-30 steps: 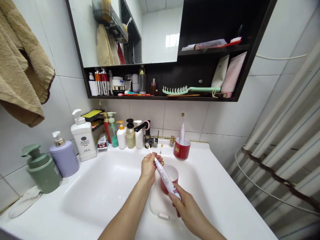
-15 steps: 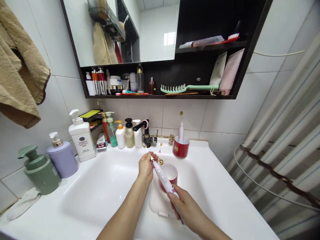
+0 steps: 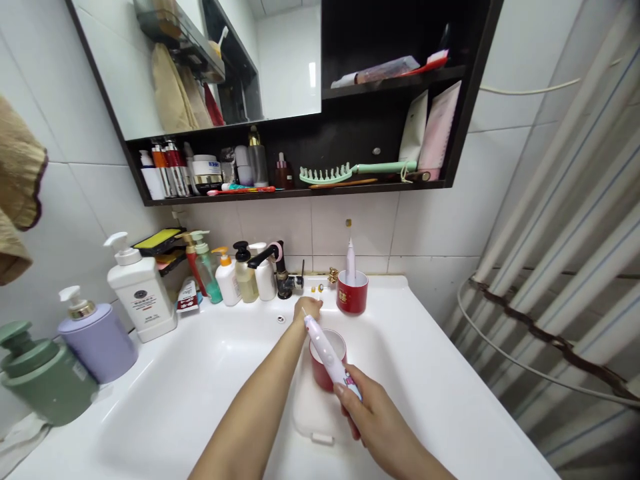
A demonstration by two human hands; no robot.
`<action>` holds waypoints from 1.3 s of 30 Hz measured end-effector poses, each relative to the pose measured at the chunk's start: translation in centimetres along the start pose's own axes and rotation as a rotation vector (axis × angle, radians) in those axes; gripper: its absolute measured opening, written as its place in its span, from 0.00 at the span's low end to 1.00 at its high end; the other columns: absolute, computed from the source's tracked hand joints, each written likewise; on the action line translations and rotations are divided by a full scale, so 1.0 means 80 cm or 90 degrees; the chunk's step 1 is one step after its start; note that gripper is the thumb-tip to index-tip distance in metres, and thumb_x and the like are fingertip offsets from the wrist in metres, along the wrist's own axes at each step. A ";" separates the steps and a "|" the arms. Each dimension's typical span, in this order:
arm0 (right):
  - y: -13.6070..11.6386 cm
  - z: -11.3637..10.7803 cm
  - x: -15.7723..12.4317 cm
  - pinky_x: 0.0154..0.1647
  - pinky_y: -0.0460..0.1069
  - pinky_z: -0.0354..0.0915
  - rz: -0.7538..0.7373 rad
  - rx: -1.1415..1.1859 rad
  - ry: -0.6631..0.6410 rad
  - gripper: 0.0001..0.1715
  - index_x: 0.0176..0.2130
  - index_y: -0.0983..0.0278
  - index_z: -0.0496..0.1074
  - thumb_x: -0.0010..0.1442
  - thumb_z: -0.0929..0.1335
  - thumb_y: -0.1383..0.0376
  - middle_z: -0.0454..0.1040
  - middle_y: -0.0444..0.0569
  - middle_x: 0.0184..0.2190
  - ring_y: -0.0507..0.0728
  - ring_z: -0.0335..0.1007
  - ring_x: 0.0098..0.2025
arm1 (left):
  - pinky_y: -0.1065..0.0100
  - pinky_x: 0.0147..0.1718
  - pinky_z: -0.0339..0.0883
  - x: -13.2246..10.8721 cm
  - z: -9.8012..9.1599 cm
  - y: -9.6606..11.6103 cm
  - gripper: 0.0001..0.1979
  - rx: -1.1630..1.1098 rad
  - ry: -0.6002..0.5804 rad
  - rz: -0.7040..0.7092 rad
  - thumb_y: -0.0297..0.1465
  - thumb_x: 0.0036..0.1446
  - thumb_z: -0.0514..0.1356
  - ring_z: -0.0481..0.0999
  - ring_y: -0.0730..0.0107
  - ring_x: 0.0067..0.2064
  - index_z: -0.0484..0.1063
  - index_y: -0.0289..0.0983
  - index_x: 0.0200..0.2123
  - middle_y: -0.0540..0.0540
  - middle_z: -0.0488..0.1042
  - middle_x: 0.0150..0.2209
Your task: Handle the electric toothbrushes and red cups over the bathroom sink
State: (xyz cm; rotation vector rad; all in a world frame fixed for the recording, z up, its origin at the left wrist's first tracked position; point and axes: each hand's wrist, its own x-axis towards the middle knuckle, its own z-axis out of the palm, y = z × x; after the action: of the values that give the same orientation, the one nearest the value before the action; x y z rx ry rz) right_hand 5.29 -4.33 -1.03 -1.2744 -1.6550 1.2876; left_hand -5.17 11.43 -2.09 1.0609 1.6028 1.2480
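My right hand (image 3: 373, 417) is closed round the lower end of a white and pink electric toothbrush handle (image 3: 326, 350), which slants up to the left over a red cup (image 3: 323, 373). The handle's top end is bare, with only a thin pin showing. The cup stands on a white plastic tray (image 3: 306, 417) on the sink's right side. My left hand (image 3: 307, 308) reaches past the cup toward the back of the sink (image 3: 200, 373), knuckles up and fingers curled under, hiding what they hold. It is just left of a second red cup (image 3: 352, 301) holding another electric toothbrush (image 3: 350, 257).
A black faucet (image 3: 273, 257) and several pump bottles line the back left. White (image 3: 141, 293), purple (image 3: 95, 337) and green (image 3: 43, 377) dispensers stand along the left wall. A dark shelf with a green comb (image 3: 340, 173) hangs above. A striped curtain (image 3: 575, 233) is on the right.
My left hand pulled away from the handle's top and moved toward the back of the sink; the brush head no longer shows on the handle. The view has swung right.
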 end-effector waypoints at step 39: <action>0.018 0.025 -0.004 0.09 0.40 0.48 0.044 0.079 -0.077 0.14 0.26 0.64 0.55 0.50 0.56 0.56 0.57 0.38 0.17 0.43 0.50 0.11 | 0.79 0.16 0.59 -0.088 -0.102 0.001 0.07 -0.521 -0.114 -0.087 0.25 0.44 0.54 0.62 0.82 0.16 0.58 0.33 0.18 0.51 0.63 0.15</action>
State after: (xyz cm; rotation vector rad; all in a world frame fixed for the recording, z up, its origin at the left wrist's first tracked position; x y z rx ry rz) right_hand 3.98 -5.15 -2.99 -1.2106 -1.5976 1.5111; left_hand -10.72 2.50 0.14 0.5066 0.8598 1.4672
